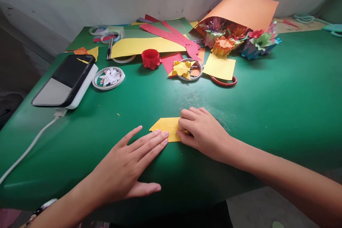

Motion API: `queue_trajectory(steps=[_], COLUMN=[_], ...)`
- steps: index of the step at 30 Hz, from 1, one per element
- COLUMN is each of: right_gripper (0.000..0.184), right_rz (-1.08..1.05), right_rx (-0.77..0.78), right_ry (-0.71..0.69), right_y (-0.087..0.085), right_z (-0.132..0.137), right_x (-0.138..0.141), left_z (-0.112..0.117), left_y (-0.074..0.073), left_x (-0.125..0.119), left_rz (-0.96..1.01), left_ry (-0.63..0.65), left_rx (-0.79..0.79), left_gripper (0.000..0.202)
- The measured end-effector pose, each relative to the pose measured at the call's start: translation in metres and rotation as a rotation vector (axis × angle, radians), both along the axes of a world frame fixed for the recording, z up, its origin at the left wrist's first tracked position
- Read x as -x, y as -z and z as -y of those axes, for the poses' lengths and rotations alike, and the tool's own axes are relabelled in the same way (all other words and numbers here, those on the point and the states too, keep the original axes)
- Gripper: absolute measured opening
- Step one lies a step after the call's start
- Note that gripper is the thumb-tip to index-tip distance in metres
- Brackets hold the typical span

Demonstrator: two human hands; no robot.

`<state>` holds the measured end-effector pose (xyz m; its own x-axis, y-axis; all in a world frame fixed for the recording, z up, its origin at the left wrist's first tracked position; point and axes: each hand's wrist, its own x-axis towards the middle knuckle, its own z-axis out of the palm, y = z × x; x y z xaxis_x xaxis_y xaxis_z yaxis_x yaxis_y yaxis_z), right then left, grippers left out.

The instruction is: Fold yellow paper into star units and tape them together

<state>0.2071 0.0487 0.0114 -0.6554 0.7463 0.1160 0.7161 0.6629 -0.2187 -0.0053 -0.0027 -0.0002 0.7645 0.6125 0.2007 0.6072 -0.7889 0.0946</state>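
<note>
A folded piece of yellow paper (168, 124) lies flat on the green table, its left end coming to a point. My left hand (133, 162) rests with outstretched fingers, the fingertips pressing on the paper's lower left part and the thumb spread away. Over the paper's right end, my right hand (199, 128) has its fingers curled and pinches the paper; that end is hidden under the hand. Beyond the hands are a red folded-paper cup (150, 59) and a yellow folded-paper star (182, 68) on a tape roll (197, 74).
A power bank (64, 82) with a white cable (32, 144) lies at left, beside a tape ring (117, 82) holding paper scraps. Behind are a cutter (109, 48), paper strips (162, 35), red-handled scissors (224, 83) under a yellow square (220, 67), and paper flowers (260, 44) by an orange sheet (240, 9).
</note>
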Motion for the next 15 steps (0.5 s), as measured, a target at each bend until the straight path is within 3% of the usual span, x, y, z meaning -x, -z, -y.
queue_trajectory(steps=[11, 15], right_gripper=[0.015, 0.026], right_rz=[0.050, 0.074], right_rx=[-0.014, -0.020], right_ry=[0.010, 0.058], right_y=[-0.0029, -0.0040], right_z=[0.0042, 0.0083], right_x=[0.0005, 0.0037], left_z=[0.0025, -0.0024], left_y=[-0.0042, -0.0054], left_x=[0.0008, -0.0012], left_rz=[0.057, 0.075], left_ry=[-0.022, 0.000], left_rx=[-0.099, -0.092], left_gripper=[0.041, 0.036])
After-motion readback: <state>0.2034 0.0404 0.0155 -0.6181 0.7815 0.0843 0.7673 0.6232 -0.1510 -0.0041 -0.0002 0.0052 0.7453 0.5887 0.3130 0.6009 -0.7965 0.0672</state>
